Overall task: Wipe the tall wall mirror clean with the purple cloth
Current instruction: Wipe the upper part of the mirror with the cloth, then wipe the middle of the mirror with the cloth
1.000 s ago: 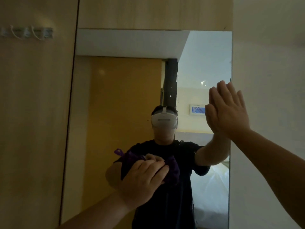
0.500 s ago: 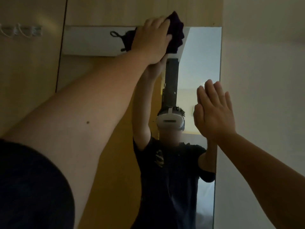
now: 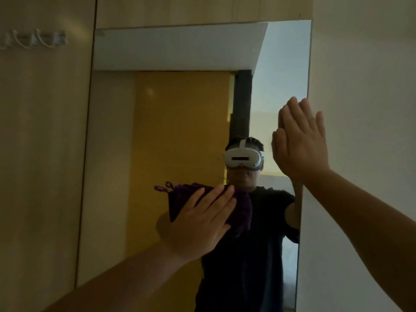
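Mirror glass runs tall and upright in the head view, set between a wooden panel on its left and a white wall on its right; its bottom edge is cut off by the frame. One purple cloth lies bunched against the mirror's lower middle, largely hidden behind the left hand, whose straight fingers press it flat to the glass. The cloth's long axis runs roughly sideways, and two small loops stick out at its upper left corner. The right hand rests flat on the mirror's right edge, fingers straight and pointing up, holding nothing. Left of the mirror, hooks on the panel are too blurred to count.
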The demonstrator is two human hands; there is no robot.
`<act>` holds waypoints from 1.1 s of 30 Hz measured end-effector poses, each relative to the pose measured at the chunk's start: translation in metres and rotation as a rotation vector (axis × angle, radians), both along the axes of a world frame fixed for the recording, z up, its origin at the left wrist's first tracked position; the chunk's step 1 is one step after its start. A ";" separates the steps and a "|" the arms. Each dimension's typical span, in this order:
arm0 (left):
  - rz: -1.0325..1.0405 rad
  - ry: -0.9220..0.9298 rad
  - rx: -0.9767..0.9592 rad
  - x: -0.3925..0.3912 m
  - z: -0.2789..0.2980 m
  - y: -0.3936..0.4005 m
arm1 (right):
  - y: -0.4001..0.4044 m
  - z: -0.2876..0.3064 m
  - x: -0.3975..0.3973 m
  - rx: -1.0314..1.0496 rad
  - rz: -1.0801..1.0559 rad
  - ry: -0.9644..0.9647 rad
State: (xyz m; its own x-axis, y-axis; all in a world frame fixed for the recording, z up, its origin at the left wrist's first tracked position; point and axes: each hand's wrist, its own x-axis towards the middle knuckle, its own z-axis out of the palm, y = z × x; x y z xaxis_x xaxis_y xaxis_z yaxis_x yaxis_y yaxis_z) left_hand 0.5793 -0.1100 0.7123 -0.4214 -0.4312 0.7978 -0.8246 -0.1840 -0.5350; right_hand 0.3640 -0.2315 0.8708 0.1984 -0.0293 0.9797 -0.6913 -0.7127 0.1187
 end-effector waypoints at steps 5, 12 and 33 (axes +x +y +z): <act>-0.058 -0.002 -0.033 0.002 -0.002 -0.001 | 0.000 0.009 -0.018 0.013 0.049 -0.042; -0.231 0.068 -0.206 -0.015 0.065 -0.014 | -0.047 0.013 -0.057 0.111 -0.227 0.007; -0.062 -0.005 -0.020 -0.095 0.116 -0.044 | -0.054 0.008 -0.062 -0.054 -0.029 -0.084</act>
State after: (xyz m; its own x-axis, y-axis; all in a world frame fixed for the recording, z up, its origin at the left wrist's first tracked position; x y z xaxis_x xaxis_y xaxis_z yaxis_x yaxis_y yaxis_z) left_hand 0.4848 -0.1541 0.8286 -0.4509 -0.3883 0.8037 -0.8320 -0.1432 -0.5360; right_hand 0.3022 -0.2859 0.8785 0.1151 0.0191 0.9932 -0.7205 -0.6867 0.0967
